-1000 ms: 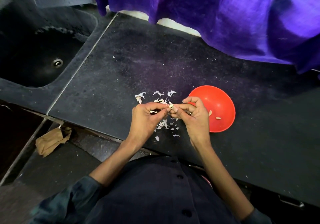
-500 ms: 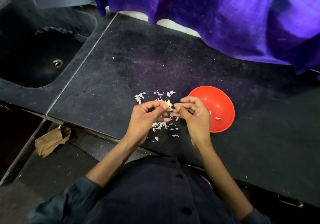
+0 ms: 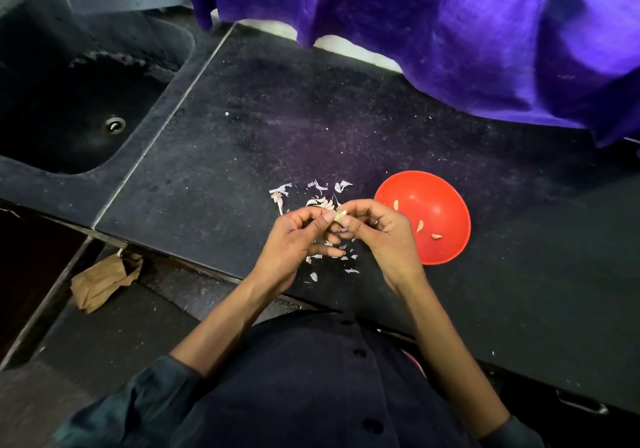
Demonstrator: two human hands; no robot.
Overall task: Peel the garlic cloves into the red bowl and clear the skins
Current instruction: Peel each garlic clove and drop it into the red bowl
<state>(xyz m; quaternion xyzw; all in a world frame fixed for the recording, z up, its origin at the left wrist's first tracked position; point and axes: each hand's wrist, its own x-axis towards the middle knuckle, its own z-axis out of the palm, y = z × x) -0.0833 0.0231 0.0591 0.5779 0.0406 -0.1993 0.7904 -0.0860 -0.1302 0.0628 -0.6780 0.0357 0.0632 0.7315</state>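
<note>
- Your left hand (image 3: 294, 240) sits just left of the frame's centre, fingers curled, its thumb and fingertips pinching one side of a small pale garlic clove (image 3: 340, 215).
- Your right hand (image 3: 384, 236) meets it from the right, fingers curled too, pinching the same clove; a ring shows on one finger.
- The clove is held between both sets of fingertips above the counter, just left of the red bowl's rim; how much skin is left on it is too small to tell.
- The red bowl (image 3: 446, 205) rests on the dark counter (image 3: 242, 129) right of centre, right beside your right hand, whose knuckles overlap its left edge in the picture.
- Inside the bowl you can see several peeled cloves (image 3: 419, 226) lying apart from one another on the red bottom.
- Loose skins (image 3: 280, 191) are scattered on the counter above and below your hands, in a patch left of the bowl; some lie partly hidden under your fingers.
- A dark sink (image 3: 69, 108) with a round drain fills the upper left of the frame, divided from the counter by a pale seam.
- Purple cloth (image 3: 450, 32) hangs across the top and upper right, its hem lying on the counter's far edge.
- A crumpled brown paper bag (image 3: 100, 281) lies at lower left, below the counter edge.
- Your dark buttoned shirt (image 3: 294, 395) fills the bottom of the frame.
</note>
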